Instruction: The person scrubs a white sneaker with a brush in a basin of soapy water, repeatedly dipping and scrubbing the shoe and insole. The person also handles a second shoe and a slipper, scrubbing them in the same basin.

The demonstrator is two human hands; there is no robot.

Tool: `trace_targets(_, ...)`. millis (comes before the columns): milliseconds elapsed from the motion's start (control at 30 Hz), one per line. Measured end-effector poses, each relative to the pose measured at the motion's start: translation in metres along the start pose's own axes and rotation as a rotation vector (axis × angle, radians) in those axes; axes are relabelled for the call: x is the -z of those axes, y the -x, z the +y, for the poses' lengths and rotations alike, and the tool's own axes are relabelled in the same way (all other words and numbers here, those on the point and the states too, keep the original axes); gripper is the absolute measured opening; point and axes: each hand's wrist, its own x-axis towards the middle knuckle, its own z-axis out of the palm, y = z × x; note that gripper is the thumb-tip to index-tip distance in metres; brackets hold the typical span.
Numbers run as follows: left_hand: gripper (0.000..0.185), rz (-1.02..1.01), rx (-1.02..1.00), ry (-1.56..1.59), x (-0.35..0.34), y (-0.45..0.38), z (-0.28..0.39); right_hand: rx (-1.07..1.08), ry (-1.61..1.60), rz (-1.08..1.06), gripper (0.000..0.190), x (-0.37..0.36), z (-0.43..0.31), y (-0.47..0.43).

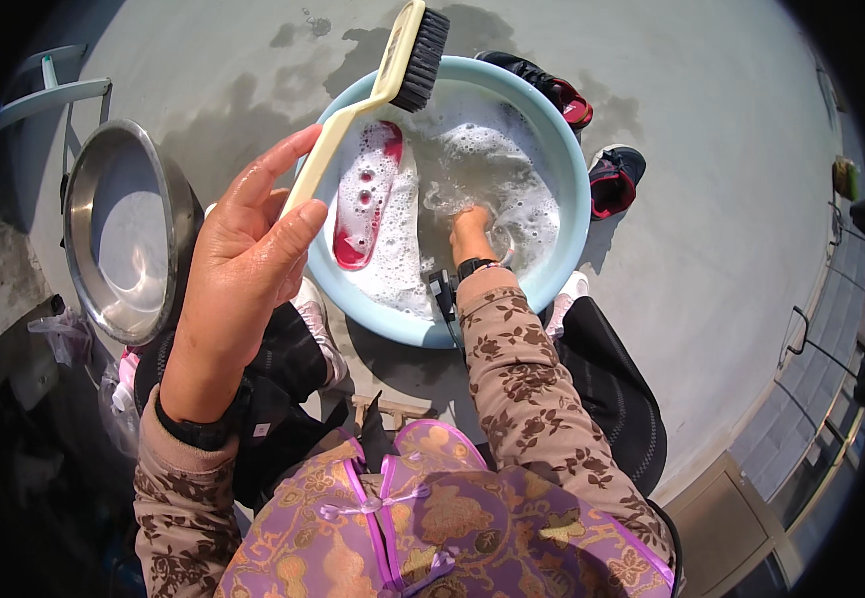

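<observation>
A cream-handled scrub brush (325, 157) with dark bristles is held up in my left hand (246, 247), its head over the far rim of a light blue plastic basin (578, 187). Foamy, cloudy water fills the basin. A red insole (350, 250), mostly covered in suds, floats at the left side. My right hand (471, 224) is plunged into the water near the middle; its fingers are hidden, so whether it holds anything cannot be seen. A small dark device with a cable (444, 291) hangs by the right wrist, against the near side of the basin.
Two dark sneakers with red linings, one behind the basin (571, 105) and one to its right (615, 187), stand on the wet concrete floor. A steel basin (167, 224) leans on edge at the left, near plastic bags (62, 333). My feet flank the blue basin.
</observation>
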Motion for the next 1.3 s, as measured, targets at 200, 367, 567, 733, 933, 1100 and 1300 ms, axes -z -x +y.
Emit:
trace_targets(200,0.049,0.012,0.019,0.053,-0.003,-0.003,0.003,0.235,1.444,-0.618,0.028,0.002,-0.034,-0.024)
trace_targets(367,0.049,0.001,0.006,0.020,-0.004,-0.004,0.002,-0.123,0.058,-0.307,0.028,0.054,-0.050,0.033)
trace_targets(567,0.049,-0.047,-0.093,0.026,-0.003,0.008,-0.004,0.290,-0.011,-0.455,0.031,0.101,-0.063,0.093)
trace_targets(733,0.044,-0.095,-0.129,0.108,-0.002,0.019,-0.010,-0.340,-0.790,-0.558,0.043,0.089,-0.084,0.091)
trace_targets(933,0.047,-0.108,-0.228,0.076,-0.002,0.038,-0.018,-0.321,-1.026,-0.746,0.055,0.102,-0.087,0.090)
trace_targets(1100,0.047,-0.087,-0.282,0.080,0.010,0.049,-0.023,-0.252,-1.426,-0.901,0.040,0.114,-0.111,0.119)
trace_targets(1300,0.046,-0.038,-0.328,0.082,0.034,0.043,-0.035,0.013,-1.604,-1.480,0.051,0.157,-0.140,0.162)
